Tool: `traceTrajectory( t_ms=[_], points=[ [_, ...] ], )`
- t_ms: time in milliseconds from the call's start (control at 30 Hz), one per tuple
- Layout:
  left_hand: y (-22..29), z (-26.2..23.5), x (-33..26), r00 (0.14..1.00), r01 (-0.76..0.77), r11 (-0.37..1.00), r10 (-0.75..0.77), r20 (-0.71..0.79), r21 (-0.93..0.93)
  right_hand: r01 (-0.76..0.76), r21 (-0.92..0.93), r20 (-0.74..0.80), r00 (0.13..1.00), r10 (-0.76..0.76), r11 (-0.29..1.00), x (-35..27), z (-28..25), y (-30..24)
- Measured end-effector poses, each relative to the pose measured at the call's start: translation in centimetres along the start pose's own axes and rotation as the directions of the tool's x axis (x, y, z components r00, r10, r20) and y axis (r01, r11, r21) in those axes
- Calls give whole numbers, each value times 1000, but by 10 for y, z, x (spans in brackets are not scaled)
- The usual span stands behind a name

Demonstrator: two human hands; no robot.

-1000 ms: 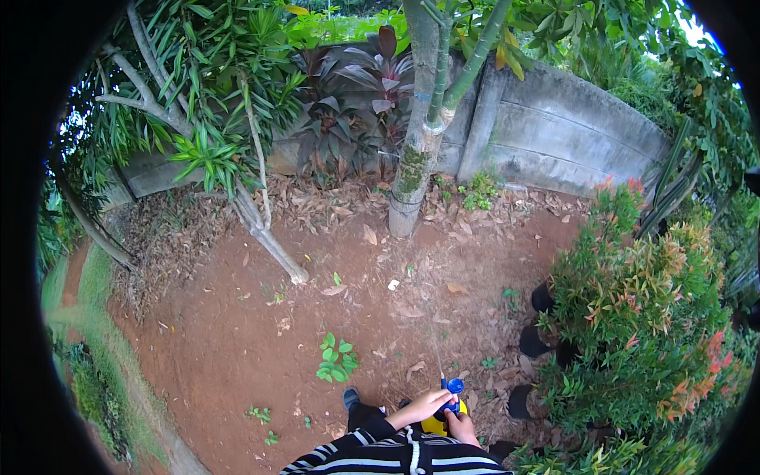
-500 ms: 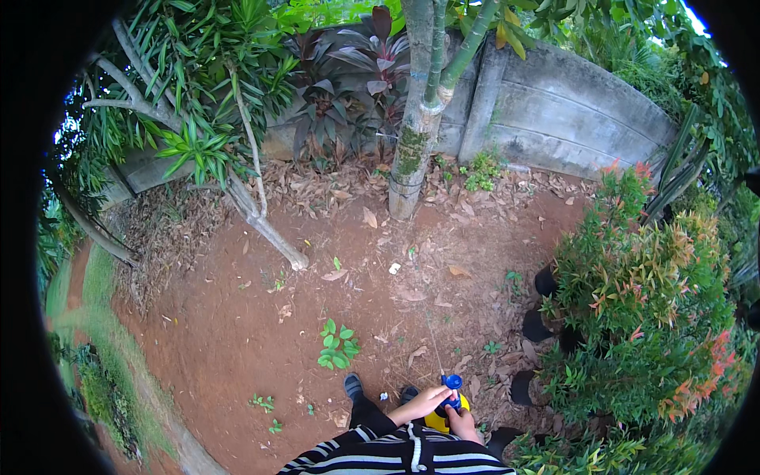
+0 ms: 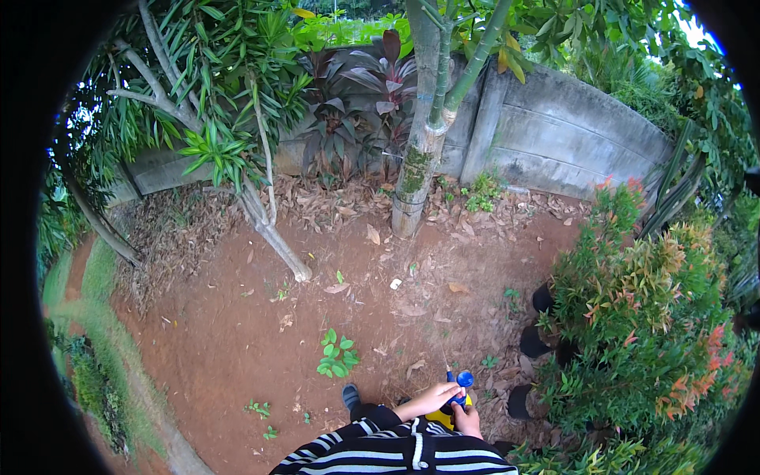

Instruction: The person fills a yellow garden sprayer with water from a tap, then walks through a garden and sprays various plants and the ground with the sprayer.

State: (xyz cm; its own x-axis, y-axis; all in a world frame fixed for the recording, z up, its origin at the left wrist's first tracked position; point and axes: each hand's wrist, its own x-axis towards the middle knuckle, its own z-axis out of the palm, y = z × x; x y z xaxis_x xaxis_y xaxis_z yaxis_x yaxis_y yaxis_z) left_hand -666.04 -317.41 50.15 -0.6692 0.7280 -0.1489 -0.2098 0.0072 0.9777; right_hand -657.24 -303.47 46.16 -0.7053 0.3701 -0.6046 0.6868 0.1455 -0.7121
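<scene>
Close to my body at the lower middle is a pump sprayer with a yellow tank (image 3: 440,419), a round blue pump knob (image 3: 465,379) and a blue nozzle (image 3: 450,374). My left hand (image 3: 436,399) reaches across from the left and closes around the sprayer's blue upper part. From the right, my right hand (image 3: 467,419) is closed on the same blue part, just below the knob. Both hands hide much of the sprayer's neck. A faint thin streak runs forward from the nozzle over the soil.
A leafy seedling (image 3: 338,354) grows ahead of my shoe (image 3: 351,395). Potted shrubs (image 3: 641,340) in black pots line the right side. Farther off stand a tree trunk (image 3: 413,182), a leaning thin trunk (image 3: 281,249) and a concrete wall (image 3: 562,127). Dry leaves litter the soil (image 3: 229,332).
The view has tilted slightly, so the wall and trees sit lower. The sprayer and both hands have shifted a little to the right, and the streak looks fainter. Both hands keep hold.
</scene>
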Motion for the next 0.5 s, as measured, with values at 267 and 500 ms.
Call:
traceTrajectory(
  t_ms=[267,500],
  points=[
    [112,10,16,894,-396,845,444,-58,359,365,384,-168,931,-324,848,-59,-42,-91],
    [116,-6,17,902,-200,967,245,-356,158,521,479,-196,848,-493,706,-113,-54,-150]
  ],
)
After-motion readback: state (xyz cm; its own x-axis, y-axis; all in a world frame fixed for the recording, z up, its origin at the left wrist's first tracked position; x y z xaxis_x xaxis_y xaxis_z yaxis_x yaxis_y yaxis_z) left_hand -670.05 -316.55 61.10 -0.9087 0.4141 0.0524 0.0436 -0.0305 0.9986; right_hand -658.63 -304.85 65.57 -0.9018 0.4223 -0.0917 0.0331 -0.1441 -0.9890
